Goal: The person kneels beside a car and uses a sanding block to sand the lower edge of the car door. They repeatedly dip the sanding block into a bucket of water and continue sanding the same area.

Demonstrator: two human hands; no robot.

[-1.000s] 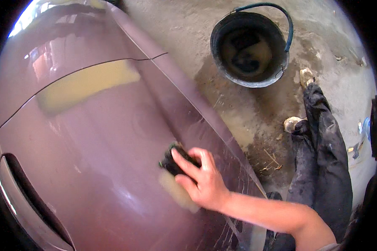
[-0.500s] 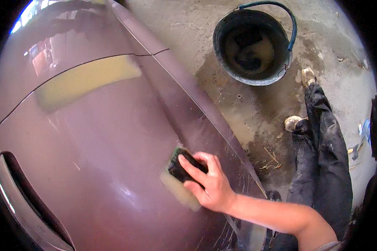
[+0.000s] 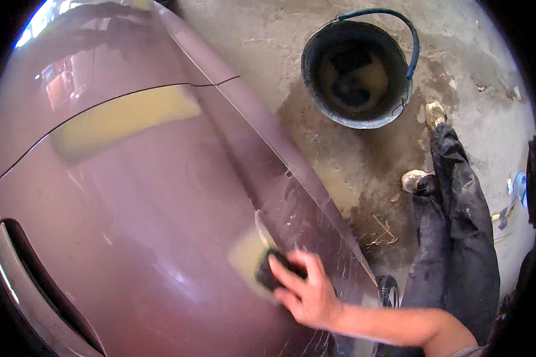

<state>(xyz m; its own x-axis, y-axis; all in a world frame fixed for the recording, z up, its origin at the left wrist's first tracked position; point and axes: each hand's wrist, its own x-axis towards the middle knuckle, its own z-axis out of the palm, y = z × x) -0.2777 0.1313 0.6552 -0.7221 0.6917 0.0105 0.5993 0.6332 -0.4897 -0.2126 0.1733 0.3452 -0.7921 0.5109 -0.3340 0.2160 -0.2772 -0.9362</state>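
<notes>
My right hand (image 3: 312, 291) grips a black sanding block (image 3: 278, 269) with a greenish edge, its fingers and thumb closed over the top and sides. The block lies on a yellowish-beige filler patch (image 3: 244, 257) on a glossy purple-brown car body panel (image 3: 155, 226). Beside the block, a whitish streak (image 3: 261, 226) runs along the panel's crease. A second, larger filler patch (image 3: 131, 116) borders the panel seam farther off. My left hand is out of view.
A black bucket (image 3: 315, 74) with a blue-green handle holds murky water and dark items on wet concrete. My legs in dark trousers (image 3: 464, 232) stand right of the car. A door handle (image 3: 41, 285) is at lower left; dry twigs (image 3: 384, 232) lie on the floor.
My right hand has slid the sanding block down and right along the panel. More of the near filler patch and the whitish streak now show.
</notes>
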